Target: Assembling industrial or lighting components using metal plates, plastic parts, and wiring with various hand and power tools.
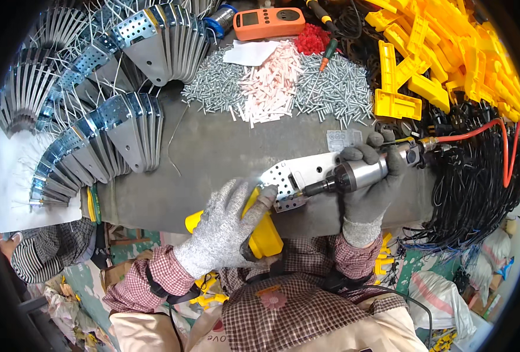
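My left hand [220, 229], in a speckled grey glove, is wrapped over a yellow plastic handle [266, 236]. That handle is joined to, or pressed against, a pale metal plate [307, 169] with a perforated end, lying at the table's near side. In my right hand [372, 190], also gloved, is a silver air screwdriver [357, 176] with a red hose [471, 136]. It lies nearly level, its dark nose pointing left at the perforated end. Whether its tip touches a screw cannot be made out.
Stacked metal plates [125, 132] with wires fill the left side. Screws [333, 88] and pale pink sleeves [270, 82] lie in heaps behind, near an orange meter [269, 23]. Yellow housings [430, 64] and black cables [471, 193] crowd the right. Another person's striped sleeve [37, 258] shows lower left.
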A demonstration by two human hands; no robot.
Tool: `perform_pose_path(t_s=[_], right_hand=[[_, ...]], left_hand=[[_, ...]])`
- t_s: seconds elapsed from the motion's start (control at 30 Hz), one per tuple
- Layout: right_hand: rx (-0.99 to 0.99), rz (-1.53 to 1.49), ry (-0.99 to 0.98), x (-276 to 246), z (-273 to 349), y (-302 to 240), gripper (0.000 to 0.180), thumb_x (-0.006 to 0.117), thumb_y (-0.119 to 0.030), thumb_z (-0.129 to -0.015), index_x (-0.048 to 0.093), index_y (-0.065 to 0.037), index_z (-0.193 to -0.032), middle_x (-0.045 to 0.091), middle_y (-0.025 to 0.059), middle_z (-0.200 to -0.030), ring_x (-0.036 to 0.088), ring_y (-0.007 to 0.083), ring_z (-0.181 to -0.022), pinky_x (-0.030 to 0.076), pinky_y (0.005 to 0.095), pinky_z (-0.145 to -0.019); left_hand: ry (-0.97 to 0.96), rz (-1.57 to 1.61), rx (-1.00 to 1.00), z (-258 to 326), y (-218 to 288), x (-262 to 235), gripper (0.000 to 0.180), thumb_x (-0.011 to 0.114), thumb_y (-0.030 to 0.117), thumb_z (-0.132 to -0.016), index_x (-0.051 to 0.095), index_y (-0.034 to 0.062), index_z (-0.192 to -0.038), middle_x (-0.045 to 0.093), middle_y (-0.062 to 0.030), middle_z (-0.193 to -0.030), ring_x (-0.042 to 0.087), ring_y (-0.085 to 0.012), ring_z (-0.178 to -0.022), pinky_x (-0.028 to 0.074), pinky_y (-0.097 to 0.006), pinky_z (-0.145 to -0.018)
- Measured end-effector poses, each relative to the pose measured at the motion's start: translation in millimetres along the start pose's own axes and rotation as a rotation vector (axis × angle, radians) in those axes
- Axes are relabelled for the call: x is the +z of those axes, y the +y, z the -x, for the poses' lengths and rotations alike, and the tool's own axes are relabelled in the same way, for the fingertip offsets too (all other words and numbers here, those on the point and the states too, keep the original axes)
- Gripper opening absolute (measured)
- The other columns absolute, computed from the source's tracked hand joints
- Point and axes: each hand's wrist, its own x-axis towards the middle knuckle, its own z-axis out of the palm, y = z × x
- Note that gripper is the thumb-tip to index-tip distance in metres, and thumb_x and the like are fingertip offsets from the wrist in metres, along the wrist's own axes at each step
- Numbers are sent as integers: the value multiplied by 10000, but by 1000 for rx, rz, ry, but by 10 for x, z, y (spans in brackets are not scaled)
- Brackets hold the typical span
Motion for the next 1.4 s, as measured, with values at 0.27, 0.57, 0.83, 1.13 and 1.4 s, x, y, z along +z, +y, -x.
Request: perform_pose_path(t_s=[0.27, 0.57, 0.83, 1.13, 1.4], right_hand=[[34, -56, 9, 49, 54, 21, 271, 596, -143, -977, 560, -142, -1246, 611, 46, -1029, 547, 129, -816, 490, 397, -855], [16, -36, 48, 40, 110, 111, 275, 598, -167, -985, 554, -147, -1256, 620, 59, -1031, 573, 138, -807, 516, 385, -837], [230, 625, 49, 358, -334, -551, 453, 638, -310, -999, 473, -99, -1363, 606, 94, -1074, 616, 146, -840, 551, 315, -721], [-1101, 2532, -185, 788, -818, -1261, 368, 673, -92, -886, 585, 8, -1229, 562, 239, -1242, 576, 426, -1111, 481, 494, -982], [-47, 2088, -1553, 251, 223, -345, 589, 698, -440, -903, 548, -218, -1427, 434, 160, -1481, 375, 366, -1418, 249, 656, -1176]], left_hand=[[-17, -5, -4, -25, 2, -12, 1114, 843, 601, -652, 399, 100, -1543, 399, -274, -1461, 404, -511, -1334, 382, -627, -1055], [9, 13, 14, 31, 1, -7, 1118, 835, 616, -640, 422, 56, -1514, 381, -288, -1474, 417, -499, -1326, 386, -626, -1052], [-96, -410, -86, -696, 371, -145, 704, 763, 609, -748, 636, 8, -1093, 643, -165, -1068, 619, -356, -1108, 468, -513, -972], [-285, 134, -545, 48, 13, -535, 497, 533, 457, -1012, 733, 11, -923, 665, -273, -724, 691, -422, -749, 552, -514, -702], [318, -216, -92, -1264, -445, -221, 218, 690, 236, -891, 638, 54, -997, 652, -180, -967, 647, -397, -905, 537, -495, -781]])
